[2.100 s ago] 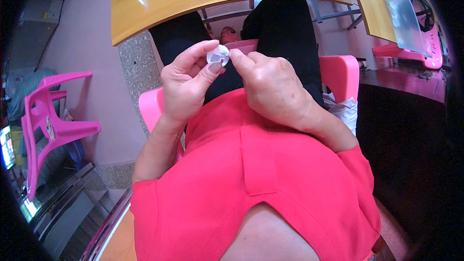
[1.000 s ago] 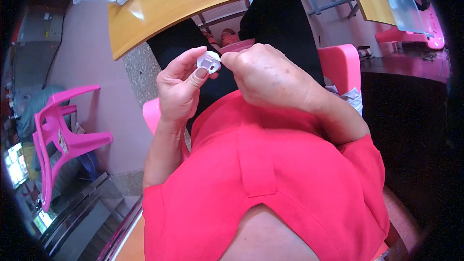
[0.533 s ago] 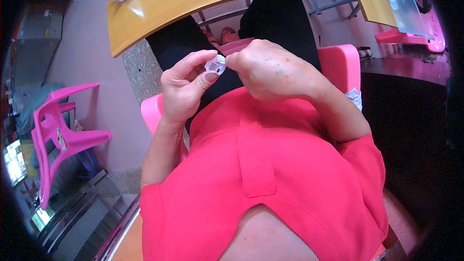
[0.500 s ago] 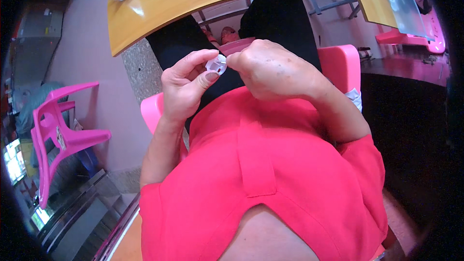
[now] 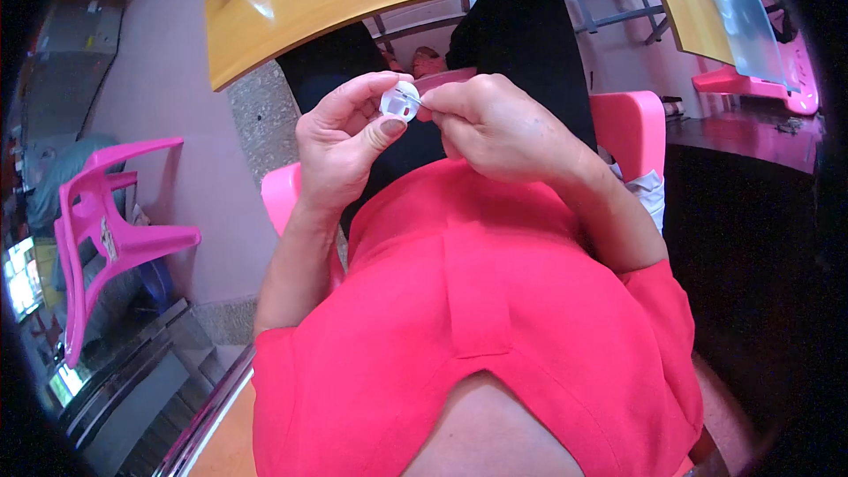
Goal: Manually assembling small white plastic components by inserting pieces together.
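A short-sleeved pinkish-red top [image 5: 389, 309] is worn with black trousers [image 5: 530, 44].

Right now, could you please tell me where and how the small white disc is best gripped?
Probably by the outer rim of the white disc, from the left: its edge is round, and the left hand pinches it there, leaving its face mostly uncovered beside the right hand.

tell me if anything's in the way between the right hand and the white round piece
Nothing visible blocks the way. The left hand holds the white round piece; the right hand is close on its right, and only the thin rod it pinches lies between.
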### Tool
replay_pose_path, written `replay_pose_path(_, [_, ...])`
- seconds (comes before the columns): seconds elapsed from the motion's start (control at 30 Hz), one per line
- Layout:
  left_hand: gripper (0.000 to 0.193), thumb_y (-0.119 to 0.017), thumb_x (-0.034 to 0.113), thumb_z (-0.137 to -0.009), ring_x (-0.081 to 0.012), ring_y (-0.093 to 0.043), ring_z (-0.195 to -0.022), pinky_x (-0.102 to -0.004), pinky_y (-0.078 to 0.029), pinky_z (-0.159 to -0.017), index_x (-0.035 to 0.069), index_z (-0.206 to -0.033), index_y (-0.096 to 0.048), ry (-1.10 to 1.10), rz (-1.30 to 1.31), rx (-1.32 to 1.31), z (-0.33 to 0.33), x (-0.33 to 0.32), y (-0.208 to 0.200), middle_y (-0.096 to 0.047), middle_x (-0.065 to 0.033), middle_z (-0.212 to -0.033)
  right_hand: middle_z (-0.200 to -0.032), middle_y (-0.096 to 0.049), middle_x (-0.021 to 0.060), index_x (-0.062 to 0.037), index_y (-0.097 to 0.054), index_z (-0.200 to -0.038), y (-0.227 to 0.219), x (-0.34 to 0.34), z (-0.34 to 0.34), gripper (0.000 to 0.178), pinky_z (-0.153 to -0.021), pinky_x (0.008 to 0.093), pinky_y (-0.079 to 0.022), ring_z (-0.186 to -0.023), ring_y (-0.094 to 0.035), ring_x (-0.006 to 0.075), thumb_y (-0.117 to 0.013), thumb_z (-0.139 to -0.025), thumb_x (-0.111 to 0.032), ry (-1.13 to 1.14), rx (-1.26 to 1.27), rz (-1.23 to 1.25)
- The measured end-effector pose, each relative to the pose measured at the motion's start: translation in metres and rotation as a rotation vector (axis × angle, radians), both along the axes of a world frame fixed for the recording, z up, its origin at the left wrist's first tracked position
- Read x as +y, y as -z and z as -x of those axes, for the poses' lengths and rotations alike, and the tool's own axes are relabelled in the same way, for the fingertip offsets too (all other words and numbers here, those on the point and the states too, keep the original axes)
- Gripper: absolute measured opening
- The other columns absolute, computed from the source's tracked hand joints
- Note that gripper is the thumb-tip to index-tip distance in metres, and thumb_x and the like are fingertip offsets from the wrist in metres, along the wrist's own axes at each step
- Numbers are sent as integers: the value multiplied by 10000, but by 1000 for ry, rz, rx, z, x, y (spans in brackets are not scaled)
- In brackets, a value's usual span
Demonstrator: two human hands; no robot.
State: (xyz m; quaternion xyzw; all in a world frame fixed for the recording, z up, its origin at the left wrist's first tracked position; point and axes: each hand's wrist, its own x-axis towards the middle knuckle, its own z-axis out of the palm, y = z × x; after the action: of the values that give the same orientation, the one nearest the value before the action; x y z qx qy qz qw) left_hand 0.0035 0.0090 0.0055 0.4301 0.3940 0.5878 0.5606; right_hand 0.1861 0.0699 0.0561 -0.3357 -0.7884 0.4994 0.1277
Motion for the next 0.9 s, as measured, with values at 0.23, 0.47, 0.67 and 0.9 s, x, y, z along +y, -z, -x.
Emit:
replay_pose_path(0.23, [413,-690,-44,-777,-164,-620,-936,-276,-512,-831,-33,-1165,-550,-82,-52,-32,0,-4,4,-634,-124,-1042,-590,-547,35,28,-610,-944,1,-11,2,191,-516,253,-411,-553,-520,84,-444,-908,-60,135,67,212])
replay_pose_path(0.47, [397,-680,-50,-784,-186,-642,-887,-287,-529,-810,-42,-1153,-535,-94,-70,-9,-4,-4,1,-632,-136,-1025,-734,-608,249,35,-631,-890,4,-15,7,203,-635,411,-481,-712,-640,357,-454,-831,-46,166,89,185])
replay_pose_path(0.67, [388,-673,-42,-796,-186,-644,-880,-281,-530,-807,-43,-1158,-533,-111,-66,-6,-3,-6,2,-634,-135,-1014,-588,-511,18,24,-594,-930,14,-22,9,152,-491,252,-390,-545,-482,71,-448,-900,-8,142,228,81])
replay_pose_path(0.9, [325,-655,-64,-805,-141,-626,-888,-258,-525,-793,-45,-1122,-583,-148,-104,184,-6,-12,-6,-642,-100,-998,-677,-574,212,30,-582,-965,13,-21,9,159,-543,367,-453,-615,-607,326,-469,-853,24,58,81,-150])
